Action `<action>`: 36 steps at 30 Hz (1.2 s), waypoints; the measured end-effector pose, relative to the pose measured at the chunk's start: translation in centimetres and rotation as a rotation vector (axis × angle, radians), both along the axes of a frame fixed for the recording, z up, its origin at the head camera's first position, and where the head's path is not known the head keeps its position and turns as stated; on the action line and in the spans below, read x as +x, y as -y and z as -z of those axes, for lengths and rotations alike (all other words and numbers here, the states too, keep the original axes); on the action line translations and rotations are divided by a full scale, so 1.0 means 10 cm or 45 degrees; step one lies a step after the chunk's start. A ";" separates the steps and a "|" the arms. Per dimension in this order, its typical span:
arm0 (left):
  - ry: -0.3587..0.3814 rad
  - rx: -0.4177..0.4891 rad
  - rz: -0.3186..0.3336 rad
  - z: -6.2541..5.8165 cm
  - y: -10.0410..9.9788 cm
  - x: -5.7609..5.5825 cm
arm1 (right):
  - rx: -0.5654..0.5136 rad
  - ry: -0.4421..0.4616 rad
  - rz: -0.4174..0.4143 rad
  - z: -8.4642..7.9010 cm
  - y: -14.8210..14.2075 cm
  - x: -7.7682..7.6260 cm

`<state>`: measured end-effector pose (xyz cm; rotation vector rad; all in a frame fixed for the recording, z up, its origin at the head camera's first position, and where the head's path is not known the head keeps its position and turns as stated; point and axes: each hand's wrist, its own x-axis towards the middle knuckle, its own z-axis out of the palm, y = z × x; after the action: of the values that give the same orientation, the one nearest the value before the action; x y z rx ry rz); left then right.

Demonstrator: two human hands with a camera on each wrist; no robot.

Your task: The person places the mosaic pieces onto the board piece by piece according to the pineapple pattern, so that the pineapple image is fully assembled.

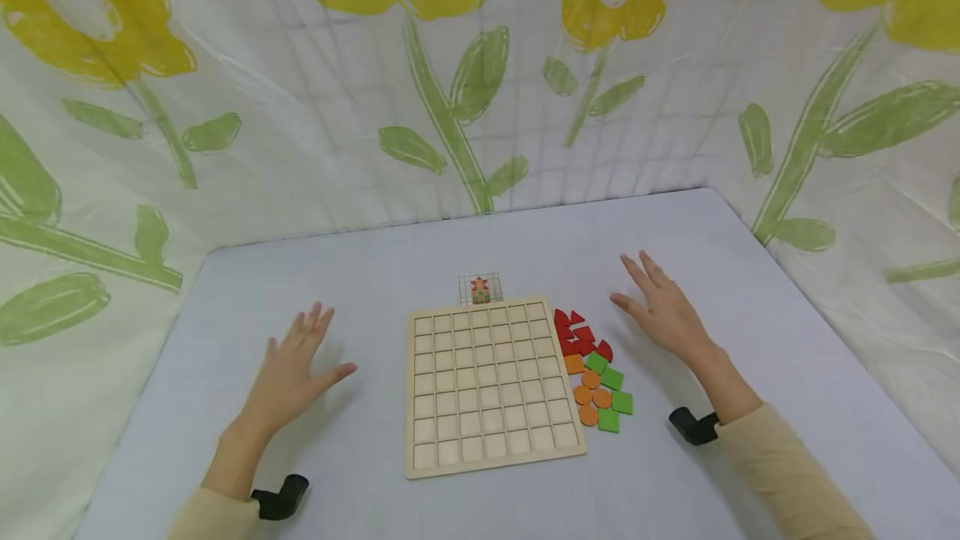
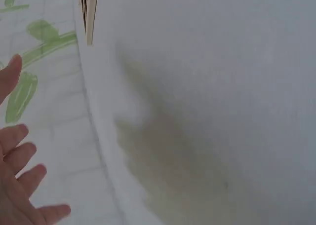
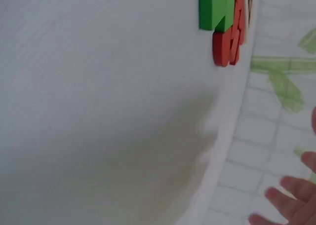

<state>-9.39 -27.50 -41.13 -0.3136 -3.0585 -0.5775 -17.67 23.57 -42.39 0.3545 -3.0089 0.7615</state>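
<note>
A wooden grid board (image 1: pixel 487 388) with square cells lies in the middle of the table. To its left, my left hand (image 1: pixel 288 377) hovers above the tabletop with fingers spread, holding nothing. On the other side, my right hand (image 1: pixel 663 315) is also raised with fingers apart and nothing in it. Between the board and that hand lie flat pieces: red pieces (image 1: pixel 584 333), orange discs (image 1: pixel 582 395), an orange square (image 1: pixel 573 364) and green squares (image 1: pixel 622 402). A small card (image 1: pixel 481 290) with a coloured pattern on a grid lies at the board's far edge.
The white tabletop (image 1: pixel 360 473) ends at the back against a hanging cloth (image 1: pixel 322 140) printed with yellow flowers. The same cloth hangs at both sides. A black wrist camera mount (image 1: pixel 281 498) sits at the left wrist, another (image 1: pixel 693 426) at the right.
</note>
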 end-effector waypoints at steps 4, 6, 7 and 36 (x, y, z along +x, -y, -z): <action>0.152 0.208 0.131 0.08 -0.19 -0.03 | -0.132 -0.006 -0.117 0.03 0.15 -0.06; 0.221 0.259 0.171 0.13 -0.28 -0.05 | -0.144 -0.005 -0.184 0.07 0.21 -0.11; 0.250 0.271 0.190 0.15 -0.32 -0.06 | -0.141 0.002 -0.217 0.09 0.24 -0.14; 0.368 0.301 0.394 0.33 -0.64 0.00 | -0.091 0.263 -0.365 0.19 0.42 -0.34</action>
<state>-9.35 -21.13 -44.47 -0.7659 -3.1792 -1.0762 -21.05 19.41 -44.31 0.7622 -3.1490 0.9781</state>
